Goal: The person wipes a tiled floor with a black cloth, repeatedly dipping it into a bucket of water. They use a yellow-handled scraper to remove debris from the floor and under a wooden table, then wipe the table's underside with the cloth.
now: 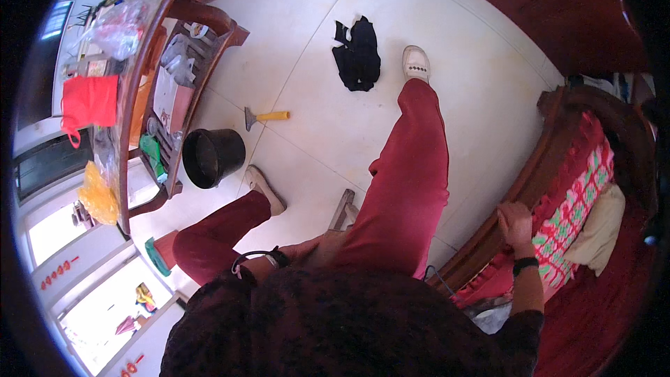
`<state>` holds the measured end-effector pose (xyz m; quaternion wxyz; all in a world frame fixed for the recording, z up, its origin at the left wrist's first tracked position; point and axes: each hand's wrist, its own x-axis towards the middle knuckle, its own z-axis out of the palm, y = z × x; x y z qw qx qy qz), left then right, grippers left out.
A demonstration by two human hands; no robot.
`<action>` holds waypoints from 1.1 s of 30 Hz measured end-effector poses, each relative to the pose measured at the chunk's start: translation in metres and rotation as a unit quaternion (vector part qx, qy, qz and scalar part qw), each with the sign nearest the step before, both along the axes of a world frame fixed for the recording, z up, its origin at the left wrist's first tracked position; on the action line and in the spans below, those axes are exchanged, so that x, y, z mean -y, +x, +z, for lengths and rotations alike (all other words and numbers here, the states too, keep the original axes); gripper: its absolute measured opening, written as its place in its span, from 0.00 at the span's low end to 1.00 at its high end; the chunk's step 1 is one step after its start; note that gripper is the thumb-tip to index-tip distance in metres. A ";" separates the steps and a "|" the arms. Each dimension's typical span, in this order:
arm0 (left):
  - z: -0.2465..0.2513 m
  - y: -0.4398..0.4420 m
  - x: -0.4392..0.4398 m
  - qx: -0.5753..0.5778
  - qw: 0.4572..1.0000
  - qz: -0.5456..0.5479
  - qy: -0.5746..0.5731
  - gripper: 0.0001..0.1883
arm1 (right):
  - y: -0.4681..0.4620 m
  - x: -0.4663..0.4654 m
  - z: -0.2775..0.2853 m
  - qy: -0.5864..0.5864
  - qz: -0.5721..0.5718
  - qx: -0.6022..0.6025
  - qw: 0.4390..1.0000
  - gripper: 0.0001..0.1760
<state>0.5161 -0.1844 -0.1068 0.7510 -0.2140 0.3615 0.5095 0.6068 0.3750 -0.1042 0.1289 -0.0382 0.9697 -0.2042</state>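
Note:
My left hand (306,251) reaches between my legs, beside a small wooden stool (341,212); its fingers are hard to make out. On the right, my right hand (515,222) is at the front wooden rail of a settee (523,178), fingers bent, next to a red, white and green patterned textile (576,204). A black cloth item (358,57) lies on the tiled floor ahead, left of my right shoe (416,63). A scraper with a yellow handle (272,115) lies nearer the table, and a black plastic bucket (227,152) stands by my left shoe (266,188).
At the left is a wooden table (137,89) with a lower shelf, holding plastic bags, a red cloth bag (91,100) and a yellow bag (98,193). A beige cushion (599,230) is on the settee. Dark red furniture (555,5) stands at the upper right.

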 end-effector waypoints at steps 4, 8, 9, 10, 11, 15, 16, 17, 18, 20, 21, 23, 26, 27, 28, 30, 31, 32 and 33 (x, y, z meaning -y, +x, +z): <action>0.004 0.048 0.036 -0.084 0.996 -0.011 -0.008 0.34 | 0.010 -0.001 -0.008 0.066 -0.021 0.000 0.998 0.14; 0.011 0.068 0.069 -0.157 0.986 -0.025 -0.051 0.35 | 0.012 0.003 -0.008 0.079 -0.025 -0.057 0.995 0.19; 0.013 0.075 0.078 -0.163 0.985 -0.032 -0.051 0.37 | 0.012 0.005 -0.008 0.099 -0.033 -0.035 0.994 0.19; 0.014 0.080 0.085 -0.172 0.983 -0.039 -0.043 0.39 | 0.012 0.007 -0.007 0.102 -0.037 -0.024 0.994 0.20; 0.015 0.083 0.092 -0.200 0.978 -0.049 -0.039 0.41 | 0.012 0.007 -0.006 0.099 -0.049 -0.027 0.994 0.20; 0.012 0.094 0.110 -0.210 0.965 -0.110 -0.112 0.32 | 0.014 0.004 -0.007 0.065 -0.056 -0.043 0.995 0.20; 0.009 0.095 0.111 -0.173 0.969 -0.116 -0.129 0.29 | 0.014 0.001 -0.008 0.057 -0.060 -0.044 0.996 0.19; 0.005 0.096 0.109 -0.153 0.980 -0.106 -0.073 0.29 | 0.014 -0.001 -0.010 0.036 -0.057 -0.042 0.997 0.19; 0.002 0.098 0.109 -0.157 0.978 -0.103 -0.086 0.29 | 0.013 -0.003 -0.012 0.060 -0.044 -0.026 0.997 0.19; -0.006 0.093 0.104 -0.169 0.974 -0.107 -0.106 0.29 | 0.011 -0.001 -0.016 0.090 -0.039 -0.048 0.994 0.21; -0.009 0.092 0.100 -0.174 0.972 -0.112 -0.112 0.30 | 0.013 0.003 -0.018 0.122 -0.046 -0.031 0.991 0.22; -0.013 0.088 0.096 -0.273 0.948 -0.155 -0.044 0.30 | 0.020 0.019 -0.019 0.163 -0.032 -0.015 0.986 0.24; -0.018 0.090 0.090 -0.274 0.953 -0.128 -0.028 0.28 | 0.054 0.069 -0.021 0.188 0.032 0.030 0.981 0.23; -0.021 0.092 0.086 -0.259 0.961 -0.091 -0.011 0.27 | 0.074 0.084 -0.019 0.208 0.069 0.023 0.975 0.22; -0.022 0.093 0.086 -0.296 0.950 -0.093 0.020 0.27 | 0.097 0.098 -0.016 0.226 0.069 -0.040 0.971 0.20; -0.022 0.094 0.087 -0.349 0.930 -0.094 0.066 0.26 | 0.120 0.113 -0.013 0.198 0.057 -0.097 0.974 0.16; -0.023 0.093 0.087 -0.386 0.912 -0.113 0.083 0.26 | 0.129 0.117 -0.011 0.155 0.036 -0.078 0.984 0.15; -0.023 0.093 0.088 -0.340 0.932 -0.099 0.076 0.26 | 0.135 0.120 -0.008 0.106 -0.001 -0.054 0.993 0.14; -0.022 0.093 0.090 -0.321 0.938 -0.107 0.070 0.26 | 0.137 0.121 -0.007 0.095 -0.005 -0.045 0.994 0.12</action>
